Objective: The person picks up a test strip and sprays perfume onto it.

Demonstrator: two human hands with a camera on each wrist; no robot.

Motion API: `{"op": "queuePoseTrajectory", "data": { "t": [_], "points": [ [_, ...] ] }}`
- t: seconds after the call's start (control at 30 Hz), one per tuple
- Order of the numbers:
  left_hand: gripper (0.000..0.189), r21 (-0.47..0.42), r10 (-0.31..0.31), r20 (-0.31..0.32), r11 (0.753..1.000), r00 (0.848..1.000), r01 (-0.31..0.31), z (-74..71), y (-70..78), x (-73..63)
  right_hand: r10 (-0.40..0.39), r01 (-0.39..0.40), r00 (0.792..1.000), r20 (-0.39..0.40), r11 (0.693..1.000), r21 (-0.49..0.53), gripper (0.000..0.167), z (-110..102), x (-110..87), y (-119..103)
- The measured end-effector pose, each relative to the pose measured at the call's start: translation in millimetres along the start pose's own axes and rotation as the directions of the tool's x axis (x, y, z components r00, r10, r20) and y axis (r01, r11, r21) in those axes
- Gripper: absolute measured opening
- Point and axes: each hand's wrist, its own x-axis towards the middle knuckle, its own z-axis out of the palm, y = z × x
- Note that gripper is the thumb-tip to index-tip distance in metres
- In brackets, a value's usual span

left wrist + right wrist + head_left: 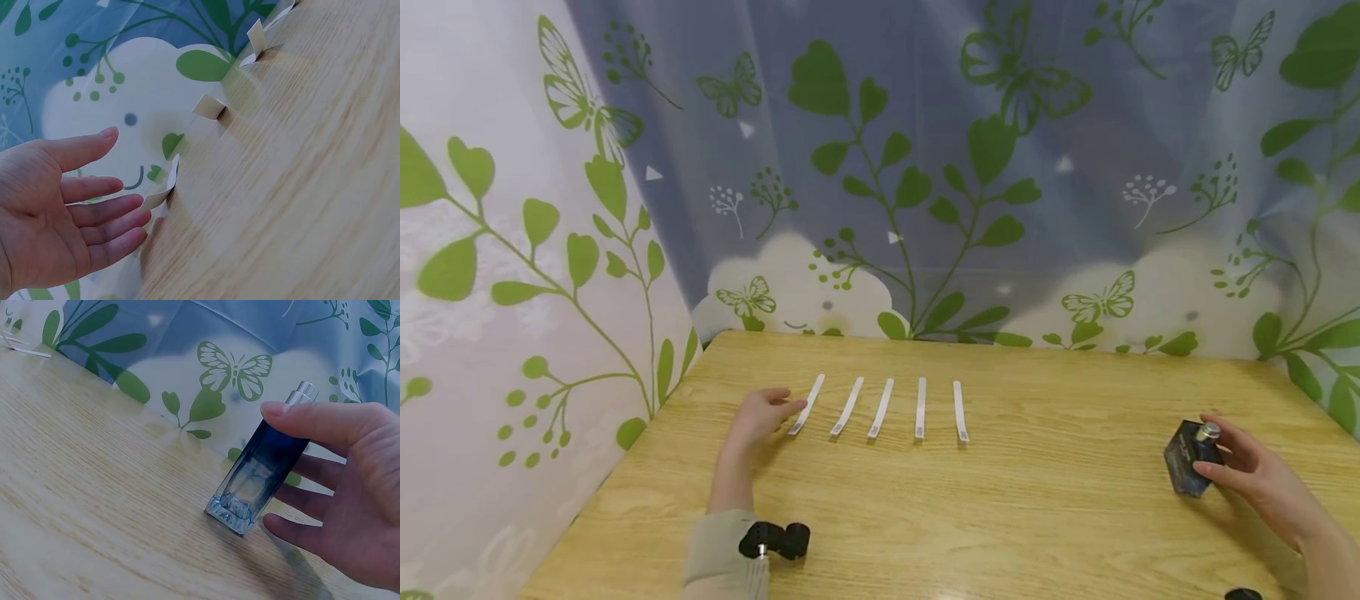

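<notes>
A: State the condition of the right hand.
B: The right hand (pixel 1258 471) grasps the bottle (pixel 1183 458), thumb on one side and fingers on the other, near the metal top (pixel 1208 431).
A: Give the bottle's position.
B: It is at the right side of the table (pixel 1037 517), well apart from the strips (pixel 882 408). It is tilted. The glass is dark blue above and clear at the base. Whether the base touches the table cannot be determined.
A: State the condition of the left hand.
B: The left hand (pixel 765 415) is released: fingers extended, palm visible in the left wrist view. The fingertips are at the leftmost strip (pixel 812 394); contact cannot be confirmed.
A: Describe the strips.
B: Five, white, in a row left of the bottle, spaced apart. The near ends carry a dark mark and bend upward.
A: Identify the surroundings.
B: A curtain (pixel 1075 208) with leaf and butterfly prints hangs behind the table. A black camera (pixel 775 540) sits at the left sleeve (pixel 718 550).
</notes>
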Motion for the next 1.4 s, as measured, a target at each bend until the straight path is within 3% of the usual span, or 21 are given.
{"op": "queuePoseTrajectory", "data": {
  "t": [0.3, 0.67, 1.0, 1.4],
  "points": [
    [0.054, 0.018, -0.022, -0.042, 1.000, 0.999, 0.023, 6.0, -2.3, -1.5, 0.039, -0.039, 0.999, -0.011, 0.999, -0.035, 0.069, 1.3, -0.4, -0.2],
    [0.044, -0.036, -0.055, -0.119, 0.998, 0.991, 0.051, 14.7, -9.5, -0.5, 0.072, -0.073, 0.997, -0.008, 0.997, -0.039, 0.070, 1.2, -1.2, 0.4],
    [0.036, 0.005, -0.068, -0.176, 0.998, 0.982, 0.070, 20.6, -12.3, 5.0, 0.037, -0.037, 0.999, -0.003, 0.998, -0.043, 0.070, 0.5, -0.5, 2.5],
    [0.021, 0.109, -0.002, -0.239, 0.994, 0.971, 0.029, 25.2, -13.6, 8.5, 0.014, -0.015, 1.000, -0.009, 0.998, -0.056, 0.070, -1.2, 1.0, 6.0]
  ]
}}
